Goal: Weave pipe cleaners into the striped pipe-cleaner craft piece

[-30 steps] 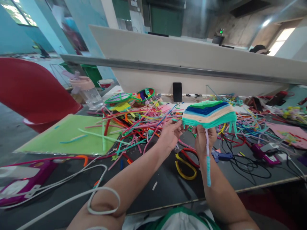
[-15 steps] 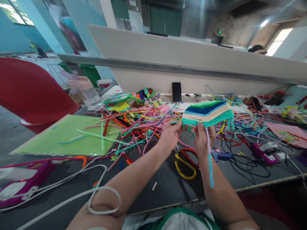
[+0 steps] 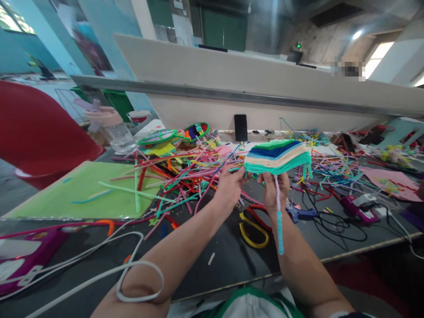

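Observation:
A striped pipe-cleaner craft (image 3: pixel 276 158), shaped somewhat like a small umbrella, is held above the cluttered table. Its bands are green, dark blue, light blue, cream and turquoise. From its underside hangs a lavender and light-blue fuzzy stem (image 3: pixel 280 229). My left hand (image 3: pixel 230 187) pinches the lower left corner between thumb and fingers. Under the middle, my right hand (image 3: pixel 275 191) grips the lower edge near the top of the stem; its fingertips are partly hidden behind the piece. Yellow-and-red-handled scissors (image 3: pixel 254 237) lie below my hands. A blue glue gun (image 3: pixel 303 213) rests right of my right wrist.
Loose pipe cleaners (image 3: pixel 185 176) are heaped across the table. A green sheet in plastic (image 3: pixel 112 176) lies left, near a water bottle (image 3: pixel 114 132). A phone (image 3: pixel 240 128) leans at the divider. Purple power strips (image 3: pixel 357 210) and a white cable (image 3: pixel 139 263) lie around my arms.
The whole view has shifted slightly, so the craft and my hands appear a little further left. My grip on the piece looks the same.

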A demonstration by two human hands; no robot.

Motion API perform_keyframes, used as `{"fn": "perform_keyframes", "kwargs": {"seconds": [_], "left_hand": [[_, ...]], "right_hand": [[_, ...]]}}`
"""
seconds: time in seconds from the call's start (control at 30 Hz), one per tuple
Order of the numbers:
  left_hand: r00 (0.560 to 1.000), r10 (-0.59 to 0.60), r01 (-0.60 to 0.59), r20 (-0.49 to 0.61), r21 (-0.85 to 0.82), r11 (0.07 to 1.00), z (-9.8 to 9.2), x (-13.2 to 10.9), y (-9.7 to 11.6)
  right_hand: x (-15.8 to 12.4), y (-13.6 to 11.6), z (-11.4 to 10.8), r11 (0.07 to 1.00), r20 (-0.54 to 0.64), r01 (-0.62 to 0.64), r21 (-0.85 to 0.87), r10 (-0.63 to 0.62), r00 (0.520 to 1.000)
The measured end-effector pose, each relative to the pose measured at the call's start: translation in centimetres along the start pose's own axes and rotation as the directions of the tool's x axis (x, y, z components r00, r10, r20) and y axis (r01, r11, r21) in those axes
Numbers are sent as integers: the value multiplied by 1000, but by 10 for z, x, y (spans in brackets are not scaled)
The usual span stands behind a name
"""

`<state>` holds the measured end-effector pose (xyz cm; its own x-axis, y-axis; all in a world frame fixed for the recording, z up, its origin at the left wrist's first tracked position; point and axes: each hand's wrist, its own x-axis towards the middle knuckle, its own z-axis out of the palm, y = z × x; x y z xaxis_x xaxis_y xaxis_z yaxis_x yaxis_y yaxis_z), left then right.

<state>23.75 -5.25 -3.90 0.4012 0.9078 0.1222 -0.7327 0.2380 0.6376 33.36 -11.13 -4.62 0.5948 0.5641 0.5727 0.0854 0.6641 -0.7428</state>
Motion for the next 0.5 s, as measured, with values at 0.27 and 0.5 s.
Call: {"fn": "perform_keyframes", "kwargs": {"seconds": [0.27, 0.5], "left_hand": [[1000, 12, -12, -12, -12, 1000, -1, 3, 1], [997, -8, 9, 72, -4, 1000, 6, -3, 4]], "right_hand": [[1, 6, -5, 998, 31, -23, -65, 25, 999], [2, 1, 0, 1000, -49, 12, -2, -12, 999]]}}
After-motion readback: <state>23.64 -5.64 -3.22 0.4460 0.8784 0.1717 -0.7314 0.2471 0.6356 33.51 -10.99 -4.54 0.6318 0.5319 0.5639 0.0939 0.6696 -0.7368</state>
